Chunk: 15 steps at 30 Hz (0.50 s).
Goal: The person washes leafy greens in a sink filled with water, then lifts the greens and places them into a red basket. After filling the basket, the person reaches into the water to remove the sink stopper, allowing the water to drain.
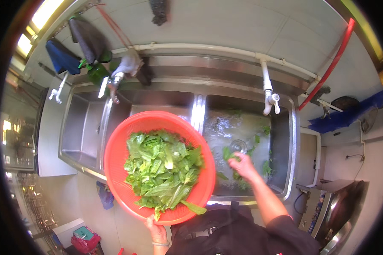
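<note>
My left hand (155, 226) grips the near rim of a red plastic colander (115, 165), which sits over the middle basin of a stainless steel sink. Cut leafy greens (162, 169) are heaped inside it, and one leaf hangs over the near right edge. In the right basin (281, 149), my right hand (241, 164) is low beside the round drain strainer (238, 146), with its fingers closed around some green leaf (226, 153). More loose leaves (267, 167) lie scattered on the wet basin floor, some along its right side.
A white plastic tap (269, 101) juts over the right basin; a metal tap (113, 84) with cloth around it stands above the middle one. The left basin (86, 124) is partly visible. At the right are a red hose (330, 65) and a steel appliance (322, 204).
</note>
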Tool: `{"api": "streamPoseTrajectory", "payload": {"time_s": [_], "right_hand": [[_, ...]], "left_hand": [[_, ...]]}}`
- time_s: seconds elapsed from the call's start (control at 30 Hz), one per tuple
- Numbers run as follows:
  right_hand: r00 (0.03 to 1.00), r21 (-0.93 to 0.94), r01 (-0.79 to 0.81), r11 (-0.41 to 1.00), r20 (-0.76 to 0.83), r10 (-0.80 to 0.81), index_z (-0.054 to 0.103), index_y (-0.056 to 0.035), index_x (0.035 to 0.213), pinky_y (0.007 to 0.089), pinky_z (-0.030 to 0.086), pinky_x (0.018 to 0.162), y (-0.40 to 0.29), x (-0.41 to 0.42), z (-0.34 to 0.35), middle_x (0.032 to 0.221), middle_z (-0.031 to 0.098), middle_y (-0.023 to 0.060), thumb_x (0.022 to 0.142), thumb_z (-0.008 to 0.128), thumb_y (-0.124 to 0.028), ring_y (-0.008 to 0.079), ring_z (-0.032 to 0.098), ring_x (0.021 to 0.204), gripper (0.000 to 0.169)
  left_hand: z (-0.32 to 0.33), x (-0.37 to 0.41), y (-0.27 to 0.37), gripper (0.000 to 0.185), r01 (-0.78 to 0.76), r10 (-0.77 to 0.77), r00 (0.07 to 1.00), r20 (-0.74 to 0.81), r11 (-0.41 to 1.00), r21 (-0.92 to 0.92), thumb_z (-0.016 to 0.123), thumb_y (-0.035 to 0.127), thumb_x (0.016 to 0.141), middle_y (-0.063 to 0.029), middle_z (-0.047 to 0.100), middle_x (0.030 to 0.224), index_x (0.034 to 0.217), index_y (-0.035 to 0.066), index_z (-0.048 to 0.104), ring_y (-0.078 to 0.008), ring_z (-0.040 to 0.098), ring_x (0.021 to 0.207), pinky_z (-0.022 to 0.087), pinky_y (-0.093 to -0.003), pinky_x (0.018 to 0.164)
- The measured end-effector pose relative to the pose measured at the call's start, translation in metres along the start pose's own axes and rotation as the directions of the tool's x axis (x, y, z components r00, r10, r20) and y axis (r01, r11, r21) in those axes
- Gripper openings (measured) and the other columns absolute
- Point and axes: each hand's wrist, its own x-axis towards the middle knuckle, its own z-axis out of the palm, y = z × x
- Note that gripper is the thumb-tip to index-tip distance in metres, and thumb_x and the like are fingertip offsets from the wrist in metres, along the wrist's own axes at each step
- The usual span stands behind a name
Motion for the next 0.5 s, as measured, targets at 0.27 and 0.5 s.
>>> {"api": "streamPoseTrajectory", "payload": {"time_s": [0.27,0.5], "right_hand": [[0.3,0.09,0.95,0.298,-0.005,-0.954,0.069,-0.0025,0.085,0.0372,0.052,0.08,-0.203,-0.084,0.085,0.078,0.068,0.0082,0.079,0.071,-0.007,0.024,0.064,0.072,0.008],[0.412,-0.283,0.904,0.319,0.385,-0.826,0.057,-0.012,0.134,0.0467,0.044,0.107,-0.14,-0.064,0.119,0.148,0.039,0.0256,0.082,0.075,-0.021,0.0423,0.044,0.135,0.055]], "left_hand": [[-0.017,0.015,-0.007,0.031,-0.014,0.014,0.997,0.081,1.0,-0.002,0.061,0.014,0.077,-0.0067,0.061,0.103,0.106,0.001,0.059,-0.0194,0.059,0.096,0.048,-0.0368,0.088],[0.011,-0.003,0.012,0.03,0.004,-0.009,0.991,0.13,0.999,0.037,0.055,0.02,0.083,-0.0098,0.062,0.113,0.106,0.001,0.06,-0.0223,0.059,0.104,0.047,-0.0401,0.095]]}}
